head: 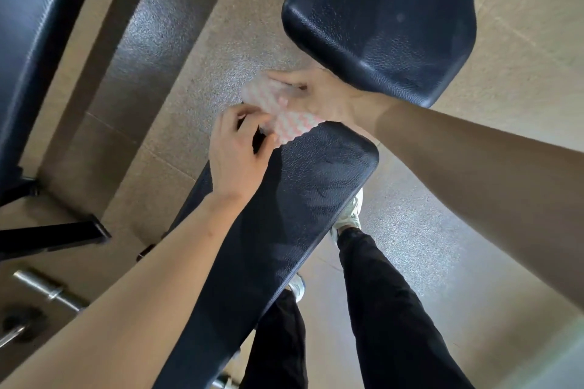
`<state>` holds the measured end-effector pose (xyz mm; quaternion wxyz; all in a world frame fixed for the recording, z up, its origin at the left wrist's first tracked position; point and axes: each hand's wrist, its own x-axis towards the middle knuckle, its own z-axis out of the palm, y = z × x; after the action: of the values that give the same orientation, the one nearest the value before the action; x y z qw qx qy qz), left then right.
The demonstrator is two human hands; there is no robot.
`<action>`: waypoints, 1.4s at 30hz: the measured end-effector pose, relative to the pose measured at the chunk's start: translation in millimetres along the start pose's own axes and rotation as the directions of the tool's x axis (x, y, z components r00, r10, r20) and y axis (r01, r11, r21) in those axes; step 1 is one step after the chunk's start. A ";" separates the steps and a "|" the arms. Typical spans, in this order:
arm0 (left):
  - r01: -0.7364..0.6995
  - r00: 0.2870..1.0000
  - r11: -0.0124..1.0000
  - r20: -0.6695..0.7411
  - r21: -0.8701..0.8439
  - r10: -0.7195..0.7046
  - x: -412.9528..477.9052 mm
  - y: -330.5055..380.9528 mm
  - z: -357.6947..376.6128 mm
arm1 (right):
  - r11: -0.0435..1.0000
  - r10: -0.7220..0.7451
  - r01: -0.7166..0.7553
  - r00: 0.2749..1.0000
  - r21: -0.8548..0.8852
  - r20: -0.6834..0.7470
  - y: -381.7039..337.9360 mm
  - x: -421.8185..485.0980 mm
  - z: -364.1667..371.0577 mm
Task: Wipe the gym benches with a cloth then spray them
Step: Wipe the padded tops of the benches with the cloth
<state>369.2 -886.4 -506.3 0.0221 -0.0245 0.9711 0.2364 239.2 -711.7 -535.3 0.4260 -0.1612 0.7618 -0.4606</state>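
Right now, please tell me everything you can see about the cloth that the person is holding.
The cloth looks thin and soft, white with a pink zigzag pattern, partly blurred. It is crumpled, not spread flat, at the far end of the long black bench pad, in the gap before the second pad. The right hand lies over its top; the left hand pinches its near-left edge. Its lower scalloped edge rests on the pad.

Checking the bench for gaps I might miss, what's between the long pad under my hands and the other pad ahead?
In the head view, the cloth and your right hand fill the gap between the long pad and the far pad, with floor beneath.
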 end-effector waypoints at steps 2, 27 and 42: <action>0.043 0.999 0.999 0.016 0.031 -0.044 -15.9 3.4 -0.5 | 0.999 0.043 -0.043 0.999 -0.020 -0.009 6.1 -24.2 -6.6; -0.078 0.964 0.990 0.261 0.115 0.046 -85.0 2.7 -1.1 | 0.928 0.351 -0.340 0.652 0.155 -0.672 59.3 -181.9 138.6; 0.072 0.928 0.973 0.343 0.219 -0.145 -336.0 -51.2 -27.3 | 0.851 0.492 -0.440 0.477 0.287 -0.729 22.1 -185.6 247.2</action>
<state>706.6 -931.9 -487.1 0.2135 -0.0328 0.9670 0.1354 548.2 -721.2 -513.5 0.1652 0.2808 0.8689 -0.3728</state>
